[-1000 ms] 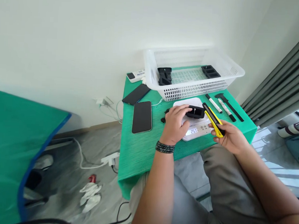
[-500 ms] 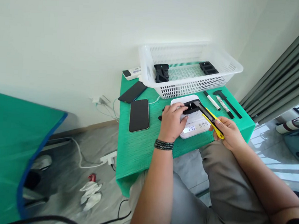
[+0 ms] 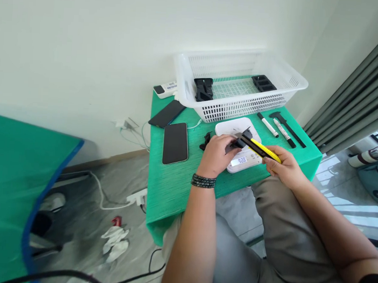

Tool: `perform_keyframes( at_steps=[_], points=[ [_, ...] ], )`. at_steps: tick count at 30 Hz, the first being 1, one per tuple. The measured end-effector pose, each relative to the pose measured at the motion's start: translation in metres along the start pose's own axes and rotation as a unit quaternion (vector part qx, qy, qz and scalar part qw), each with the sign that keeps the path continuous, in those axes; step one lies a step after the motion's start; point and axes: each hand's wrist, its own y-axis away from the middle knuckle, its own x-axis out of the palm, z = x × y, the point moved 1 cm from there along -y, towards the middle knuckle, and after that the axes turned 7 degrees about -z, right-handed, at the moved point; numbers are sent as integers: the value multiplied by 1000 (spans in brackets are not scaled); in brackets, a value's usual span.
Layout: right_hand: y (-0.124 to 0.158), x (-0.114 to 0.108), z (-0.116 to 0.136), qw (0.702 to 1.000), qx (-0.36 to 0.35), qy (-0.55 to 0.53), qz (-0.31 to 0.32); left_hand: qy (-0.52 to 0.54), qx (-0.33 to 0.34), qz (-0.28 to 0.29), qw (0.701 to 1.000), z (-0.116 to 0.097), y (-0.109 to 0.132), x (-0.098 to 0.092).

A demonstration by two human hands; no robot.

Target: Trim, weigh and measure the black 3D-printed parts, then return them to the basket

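A white digital scale (image 3: 230, 126) sits near the front of the green-covered table, its lit display showing digits. Over it, my left hand (image 3: 214, 153) grips a black plastic part (image 3: 247, 132), now tilted, with fingers and thumb closed at its left edge. My right hand (image 3: 283, 166) is wrapped round a yellow utility knife (image 3: 263, 149). The knife's front end reaches the black part near my left fingertips; whether the blade touches it I cannot tell. Another small black piece (image 3: 205, 141) lies left of the scale, partly behind my left hand.
Behind the scale stands a white plastic basket (image 3: 219, 114) with black plastic parts (image 3: 204, 90) inside. Two phones (image 3: 175, 144) lie to the left. At the right are two markers (image 3: 268, 125) and a black caliper (image 3: 289, 128). A power strip (image 3: 137, 197) is on the floor.
The black part has been tipped up from lying flatter on the scale. Both hands and the knife have shifted slightly, and the display digits have changed.
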Motion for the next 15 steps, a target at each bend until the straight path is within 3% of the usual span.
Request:
perform_keyframes(
  at_steps=[11, 13, 15],
  points=[
    [2, -1, 0, 989, -64, 130, 12, 1, -12, 1, 1000, -3, 1, -4],
    [-1, -2, -3, 987, -66, 145, -7, 5, -11, 1, 1000, -4, 1, -5],
    [-6, -6, -7, 984, -71, 150, -65, 0, -14, 3, 1000, -4, 1, -5]
  ],
)
